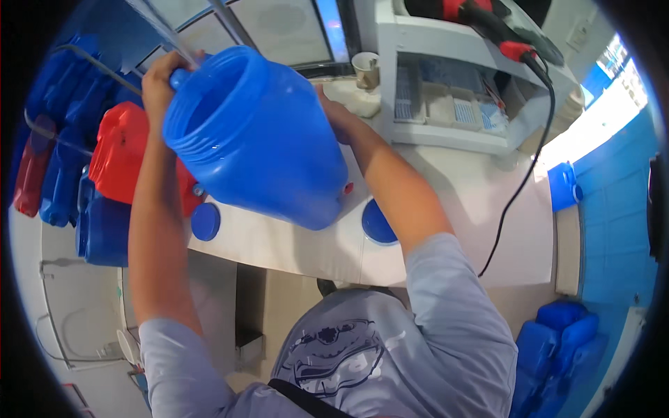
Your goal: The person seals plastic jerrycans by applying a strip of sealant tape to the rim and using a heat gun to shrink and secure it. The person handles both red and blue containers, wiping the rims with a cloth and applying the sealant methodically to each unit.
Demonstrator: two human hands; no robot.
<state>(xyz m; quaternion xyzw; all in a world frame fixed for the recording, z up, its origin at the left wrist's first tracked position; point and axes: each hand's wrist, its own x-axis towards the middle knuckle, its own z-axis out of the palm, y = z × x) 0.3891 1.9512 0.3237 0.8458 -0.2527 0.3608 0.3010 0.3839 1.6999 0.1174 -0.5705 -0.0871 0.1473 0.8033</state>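
A large blue plastic jug (279,139) is tilted above the counter, its wide threaded mouth uncovered and facing left toward me. My left hand (164,80) is closed at the mouth end, by a rounded blue part of the jug. Around the far right side of the jug reaches my right hand (337,117); its fingers are mostly hidden behind the body. One round blue lid (205,221) lies on the counter below the mouth. Another blue lid (378,224) lies partly under my right forearm. A small red spot shows near the jug's lower right end.
The white counter (481,209) holds a white shelf unit (449,136) with small bins, a black-and-red corded tool (488,24) on top, and a cup (366,71). A black cable (519,198) crosses the counter. Red containers (122,150) and blue jugs (557,341) stand around.
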